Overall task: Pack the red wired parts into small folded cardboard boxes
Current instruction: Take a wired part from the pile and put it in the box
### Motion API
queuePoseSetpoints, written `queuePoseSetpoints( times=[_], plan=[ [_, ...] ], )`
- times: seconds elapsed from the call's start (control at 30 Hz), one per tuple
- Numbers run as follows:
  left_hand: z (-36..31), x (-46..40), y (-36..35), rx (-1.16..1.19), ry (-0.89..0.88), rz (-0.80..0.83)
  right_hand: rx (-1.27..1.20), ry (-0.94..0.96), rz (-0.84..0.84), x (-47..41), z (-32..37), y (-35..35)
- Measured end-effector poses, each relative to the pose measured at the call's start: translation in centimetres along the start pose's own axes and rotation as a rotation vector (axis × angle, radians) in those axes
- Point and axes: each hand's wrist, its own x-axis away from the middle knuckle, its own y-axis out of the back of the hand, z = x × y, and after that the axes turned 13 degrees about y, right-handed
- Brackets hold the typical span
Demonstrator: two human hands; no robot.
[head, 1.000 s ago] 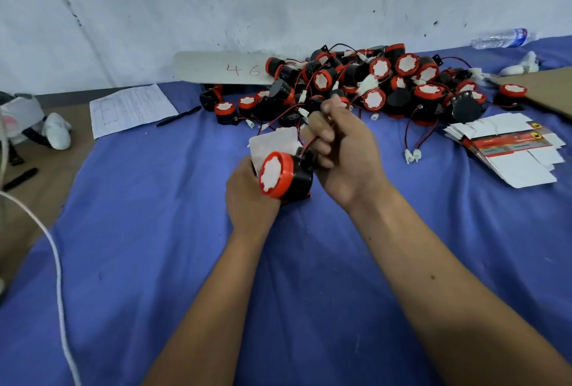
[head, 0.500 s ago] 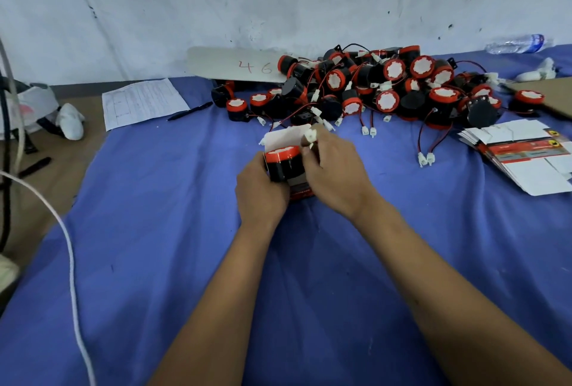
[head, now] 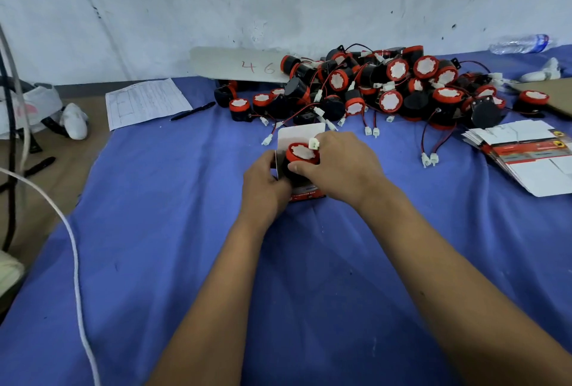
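At the middle of the blue cloth [head: 154, 231], both hands meet around 1 small cardboard box [head: 305, 192] that stands with its white top flap [head: 301, 135] raised. The left hand [head: 263, 183] curls round the box's left side, fingers wrapped against the wall. The right hand [head: 342, 166] grips the red wired part [head: 301, 153] from the right, thumb pressed on its black body; the part sits in the box's open mouth, red rim and white face pointing up, and its white connector [head: 313, 144] pokes out between the fingers of that hand. How deep the part sits in the box cannot be told, since the hands cover the walls.

Behind the hands, against the white wall, lies a heap of more parts [head: 387, 88], their red and black wires and white plugs trailing onto the cloth. A stack of flat unfolded boxes [head: 523, 153] rests at the right edge. To the left of the heap lie a printed sheet [head: 145, 102] and a black pen [head: 192, 111] just beside it. A board marked 46 [head: 238, 65] leans behind the heap, and a plastic bottle [head: 520, 44] lies far right
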Motion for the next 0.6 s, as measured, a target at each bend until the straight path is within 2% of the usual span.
queuePoseSetpoints(
  times=[0.3, 0.5, 0.6],
  plan=[
    [0.0, 0.0, 1.7, 0.164, 0.029, 0.247, 0.073, -0.029, 0.069, -0.4, 1.2, 0.7],
    [0.1, -0.4, 1.5, 0.220, 0.124, 0.250, 0.144, -0.017, 0.126, -0.7, 1.9, 0.7],
    [0.0, -0.3, 0.6, 0.347, 0.202, 0.149, 0.194, -0.001, 0.111, -0.4, 2.3, 0.5]
  ],
)
